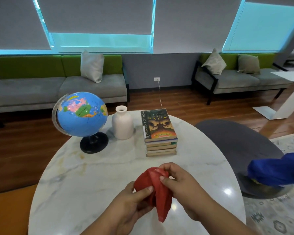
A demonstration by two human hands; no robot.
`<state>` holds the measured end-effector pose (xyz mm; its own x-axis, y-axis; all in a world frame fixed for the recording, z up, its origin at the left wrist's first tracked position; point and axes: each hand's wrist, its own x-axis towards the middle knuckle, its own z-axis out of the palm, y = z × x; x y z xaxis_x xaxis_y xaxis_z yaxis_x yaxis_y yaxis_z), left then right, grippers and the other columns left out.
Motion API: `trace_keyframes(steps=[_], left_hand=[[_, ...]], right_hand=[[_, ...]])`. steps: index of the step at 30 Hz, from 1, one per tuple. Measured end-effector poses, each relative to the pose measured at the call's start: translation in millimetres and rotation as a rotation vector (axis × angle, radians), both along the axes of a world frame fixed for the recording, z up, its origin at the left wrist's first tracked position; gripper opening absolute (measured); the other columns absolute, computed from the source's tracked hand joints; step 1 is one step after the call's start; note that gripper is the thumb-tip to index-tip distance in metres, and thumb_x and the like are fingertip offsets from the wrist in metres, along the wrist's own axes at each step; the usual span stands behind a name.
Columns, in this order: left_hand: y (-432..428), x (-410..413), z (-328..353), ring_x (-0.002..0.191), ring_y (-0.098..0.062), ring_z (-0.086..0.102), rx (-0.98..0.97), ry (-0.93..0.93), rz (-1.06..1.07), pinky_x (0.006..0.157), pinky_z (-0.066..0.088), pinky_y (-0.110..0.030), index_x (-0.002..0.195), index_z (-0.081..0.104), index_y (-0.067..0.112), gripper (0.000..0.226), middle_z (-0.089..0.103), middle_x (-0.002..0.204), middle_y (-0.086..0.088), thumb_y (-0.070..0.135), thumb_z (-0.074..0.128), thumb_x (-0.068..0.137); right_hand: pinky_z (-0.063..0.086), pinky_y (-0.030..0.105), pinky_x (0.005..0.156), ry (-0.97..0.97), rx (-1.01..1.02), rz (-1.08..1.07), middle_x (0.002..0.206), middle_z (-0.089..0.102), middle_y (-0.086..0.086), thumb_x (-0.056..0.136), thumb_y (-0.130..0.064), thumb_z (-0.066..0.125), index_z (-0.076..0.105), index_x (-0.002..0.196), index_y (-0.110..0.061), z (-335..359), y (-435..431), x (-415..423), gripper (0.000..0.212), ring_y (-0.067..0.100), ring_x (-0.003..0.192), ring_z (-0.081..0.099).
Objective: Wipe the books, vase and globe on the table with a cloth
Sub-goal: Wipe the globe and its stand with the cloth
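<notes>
Fingers of left hand (131, 206) and right hand (182, 184) pinch one cloth (159, 198); beyond, one globe (81, 114), one vase (122, 124), books (159, 127) (about six).

free: table (92, 175) front-left | blocked far side: globe (81, 114), vase (122, 126), books (160, 146) in row | gaps narrow

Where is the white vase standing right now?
In the head view, the vase stands between the globe on its left and the book stack on its right.
</notes>
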<state>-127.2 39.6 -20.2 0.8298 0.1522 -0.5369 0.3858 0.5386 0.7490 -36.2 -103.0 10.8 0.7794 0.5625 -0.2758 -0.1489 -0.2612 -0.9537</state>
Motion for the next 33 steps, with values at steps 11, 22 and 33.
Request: trace_keyframes(steps=[11,22,33], left_hand=[[-61,65,10,0.094,-0.033,0.07,0.171,-0.034,0.027,0.086,0.056,-0.044,0.118,0.056,0.012,0.043,0.071,0.106,-0.015,0.012,0.074,0.079],[-107,129,24,0.097,-0.017,0.068,0.425,0.134,-0.053,0.08,0.055,-0.033,0.116,0.06,0.023,0.047,0.068,0.11,0.0,0.035,0.073,0.072],[-117,141,14,0.095,-0.021,0.069,0.42,0.292,0.051,0.08,0.055,-0.034,0.106,0.065,0.02,0.049,0.073,0.101,-0.001,0.039,0.068,0.061]], right_hand=[[0.055,0.035,0.083,0.215,-0.004,0.206,0.119,0.06,-0.014,0.083,-0.038,0.071,0.044,0.128,-0.052,-13,-61,61,0.054,0.021,0.098,0.068],[0.055,0.039,0.05,-0.022,0.023,-0.146,0.078,0.066,0.031,0.092,0.005,0.049,0.058,0.108,-0.01,0,-145,203,0.024,0.037,0.057,0.063],[0.051,0.035,0.064,-0.245,-0.539,-0.464,0.106,0.06,0.016,0.095,-0.022,0.052,0.051,0.123,-0.022,-97,-202,342,0.028,0.032,0.083,0.059]])
